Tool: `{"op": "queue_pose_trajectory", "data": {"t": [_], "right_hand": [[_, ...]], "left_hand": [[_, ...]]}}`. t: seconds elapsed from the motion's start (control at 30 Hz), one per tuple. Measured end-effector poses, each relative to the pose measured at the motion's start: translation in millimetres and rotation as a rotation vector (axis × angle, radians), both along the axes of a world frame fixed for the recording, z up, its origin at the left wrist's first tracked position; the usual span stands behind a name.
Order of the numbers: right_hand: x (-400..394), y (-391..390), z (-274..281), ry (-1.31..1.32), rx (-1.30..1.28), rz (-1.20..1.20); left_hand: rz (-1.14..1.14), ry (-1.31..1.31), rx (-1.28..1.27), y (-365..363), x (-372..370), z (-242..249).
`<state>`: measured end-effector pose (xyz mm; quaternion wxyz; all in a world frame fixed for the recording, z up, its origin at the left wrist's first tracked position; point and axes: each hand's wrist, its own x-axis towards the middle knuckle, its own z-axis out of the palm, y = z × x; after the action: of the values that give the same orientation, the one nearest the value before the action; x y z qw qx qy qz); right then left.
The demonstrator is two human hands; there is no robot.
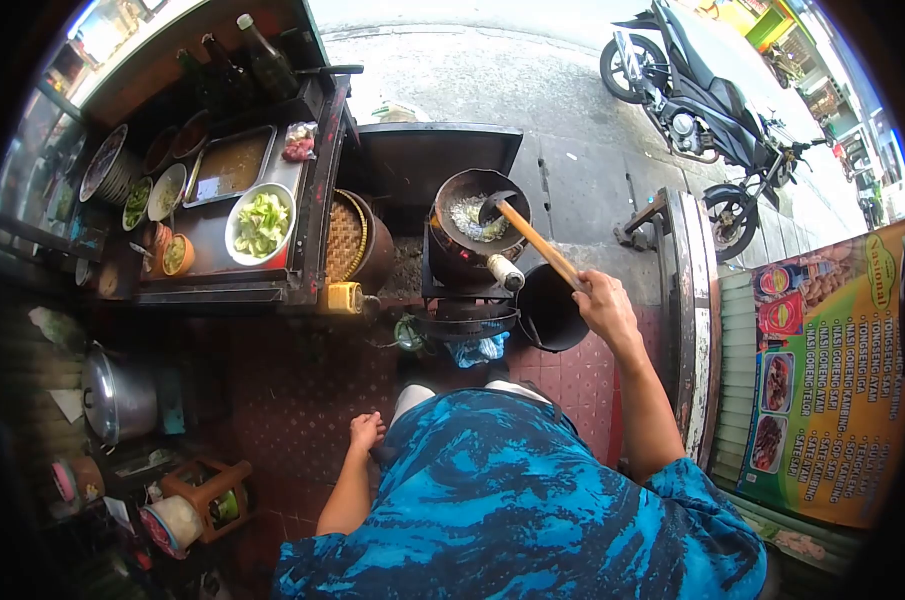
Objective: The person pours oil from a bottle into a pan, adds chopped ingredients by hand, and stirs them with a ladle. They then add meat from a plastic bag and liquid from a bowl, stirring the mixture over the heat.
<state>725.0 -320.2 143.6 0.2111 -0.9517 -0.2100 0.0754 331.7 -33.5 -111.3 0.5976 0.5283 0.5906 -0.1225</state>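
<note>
My right hand [606, 304] is wrapped round the long wooden handle of a wok spatula [538, 243]. The spatula's dark head rests inside a blackened wok [454, 192], in a bubbling, pale, oily-looking mixture [479, 222]. Under the wok stands a stove [459, 268], with an orange glow at its side. The wok's light-coloured grip [505, 271] points toward me, and nobody holds it. My left hand [367, 430] hangs low by my side with its fingers curled in and nothing visible in them.
On the left counter [212, 290] are a white bowl of chopped greens [261, 225], a metal tray [234, 165], stacked plates [109, 170] and bottles [267, 60]. A black bucket [552, 310] stands right of the stove. A bench [684, 300], a menu banner [822, 390] and a motorcycle [687, 125] are further right.
</note>
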Motion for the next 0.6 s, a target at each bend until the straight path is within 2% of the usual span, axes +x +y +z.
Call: {"op": "queue_pose_trajectory", "data": {"t": [0.23, 0.33, 0.43, 0.53, 0.6], "right_hand": [[-5, 23, -7, 0.006, 0.08, 0.069], [4, 21, -22, -0.088, 0.059, 0.114], [10, 16, -19, -0.049, -0.017, 0.031], [6, 19, 7, -0.006, -0.035, 0.064], [10, 16, 4, 0.029, -0.023, 0.087]], "left_hand": [[-0.027, 0.02, 0.013, 2, 11, 4], [-0.006, -0.06, -0.011, 5, 12, -4], [0.042, -0.083, -0.01, 7, 17, 0], [0.053, -0.108, 0.004, 6, 13, -4], [0.022, -0.07, -0.026, 4, 10, -4]]}}
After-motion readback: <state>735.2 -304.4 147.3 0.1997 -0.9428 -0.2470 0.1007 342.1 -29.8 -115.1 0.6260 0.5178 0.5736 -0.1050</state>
